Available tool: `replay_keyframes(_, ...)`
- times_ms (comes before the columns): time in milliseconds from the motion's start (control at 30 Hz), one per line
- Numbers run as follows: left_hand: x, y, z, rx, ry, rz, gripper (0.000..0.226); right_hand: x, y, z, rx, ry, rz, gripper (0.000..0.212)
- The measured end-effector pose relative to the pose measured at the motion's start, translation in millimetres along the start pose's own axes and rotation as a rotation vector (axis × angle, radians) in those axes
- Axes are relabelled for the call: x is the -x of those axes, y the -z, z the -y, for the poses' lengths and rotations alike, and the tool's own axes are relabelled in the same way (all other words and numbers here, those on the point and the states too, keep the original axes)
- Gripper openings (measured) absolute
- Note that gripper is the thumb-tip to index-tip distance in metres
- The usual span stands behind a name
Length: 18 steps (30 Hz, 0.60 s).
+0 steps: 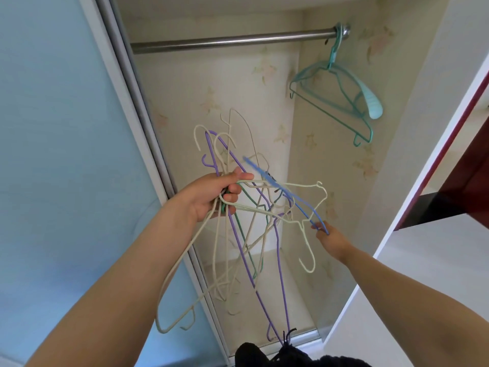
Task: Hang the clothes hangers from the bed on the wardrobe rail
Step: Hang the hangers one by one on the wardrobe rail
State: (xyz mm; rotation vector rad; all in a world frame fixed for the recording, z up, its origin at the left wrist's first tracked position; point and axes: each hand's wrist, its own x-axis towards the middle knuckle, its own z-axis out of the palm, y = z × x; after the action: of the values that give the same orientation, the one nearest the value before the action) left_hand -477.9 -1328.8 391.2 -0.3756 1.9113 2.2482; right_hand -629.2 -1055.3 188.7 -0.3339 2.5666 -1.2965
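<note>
Clothes hangers (238, 234), a tangled bundle of thin wire ones in cream, purple, green and blue, hang well below the wardrobe rail (230, 41) and in front of the open wardrobe. The left hand (211, 197) grips the bundle near the necks, its fingers (235, 193) curled tight around several wires at once. From that grip most hooks point up toward the rail, while the long shoulder bars trail downward and away from it, splayed at differing angles. One cream hanger lies crosswise, its hook curling down below the right hand.

The right hand (332, 242) reaches out to the right of the bundle, lower than the rail, and pinches the end of a blue hanger (291, 197) between its fingertips. That blue hanger runs on a slant, its long axis rising from the right hand up and leftward toward the left hand; its upper end is blurred.

Two teal hangers (341, 96) already hang at the rail's right end, hooks over the bar, bodies sloping down to the right. A pale blue sliding door (53, 128) stands left of the rail.
</note>
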Motion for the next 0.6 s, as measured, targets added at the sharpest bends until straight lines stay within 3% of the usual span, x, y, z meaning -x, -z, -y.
replay_keyframes(100,2,-1,0,-0.005,-0.006,0.007,0.030,3,1,18,-0.287,-0.224,0.092,0.009)
replay_keyframes(167,4,-1,1,-0.033,-0.018,0.006,0.033,6,7,24,-0.417,-0.385,0.195,0.013)
replay_keyframes(267,5,1,4,-0.124,-0.028,0.006,0.038,8,19,25,-0.495,-0.447,0.312,0.017)
replay_keyframes(467,3,2,19,-0.338,0.006,-0.050,0.031,4,49,24,-0.382,-0.470,0.394,0.019)
replay_keyframes(600,0,1,32,-0.351,0.045,-0.059,0.052,1,62,31,-0.198,-0.503,0.399,0.012)
